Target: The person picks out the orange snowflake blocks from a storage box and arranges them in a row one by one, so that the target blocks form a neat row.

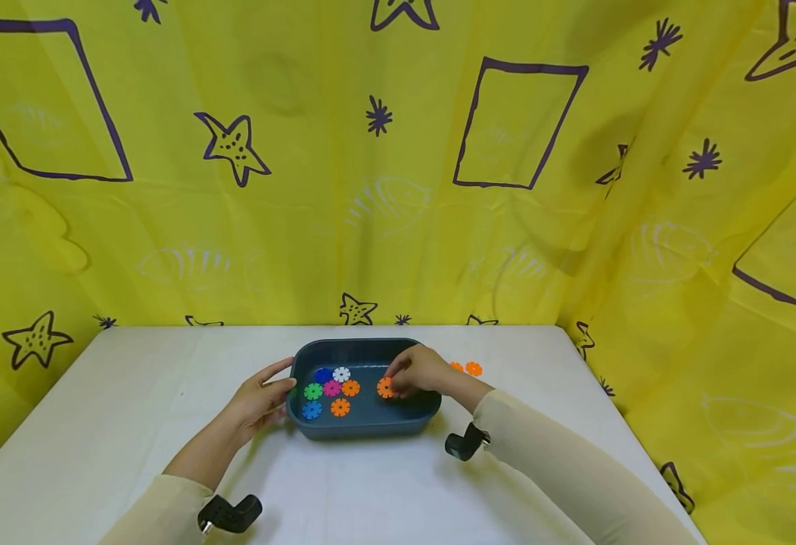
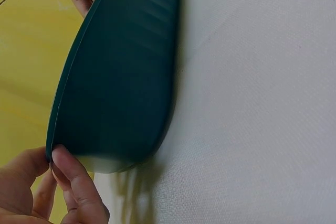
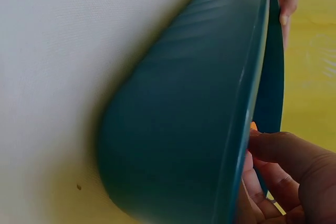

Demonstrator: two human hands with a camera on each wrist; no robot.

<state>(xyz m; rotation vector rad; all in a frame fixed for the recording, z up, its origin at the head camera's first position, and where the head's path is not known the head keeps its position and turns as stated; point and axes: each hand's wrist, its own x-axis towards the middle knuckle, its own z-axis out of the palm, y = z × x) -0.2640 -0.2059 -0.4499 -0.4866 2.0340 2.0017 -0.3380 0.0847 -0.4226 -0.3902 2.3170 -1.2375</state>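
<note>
A dark teal plastic basin (image 1: 364, 430) stands on the white table. My left hand (image 1: 256, 397) grips its left rim, and in the left wrist view the thumb and fingers (image 2: 73, 174) pinch that edge. Inside the basin my right hand (image 1: 420, 371) pinches an orange notched plastic disc (image 1: 385, 387) near the right end. Only a sliver of orange disc (image 3: 253, 126) shows past the rim in the right wrist view. Several discs lie on the basin's left side, among them a white disc (image 1: 341, 375), a green disc (image 1: 312, 391) and a pink disc (image 1: 332, 388).
Beyond the right hand, an orange disc (image 1: 474, 369) lies on the white tabletop (image 1: 166, 393), with another partly hidden beside it. A yellow patterned curtain (image 1: 303, 227) hangs behind the table and along its sides. Each wrist wears a black camera mount (image 1: 229, 515).
</note>
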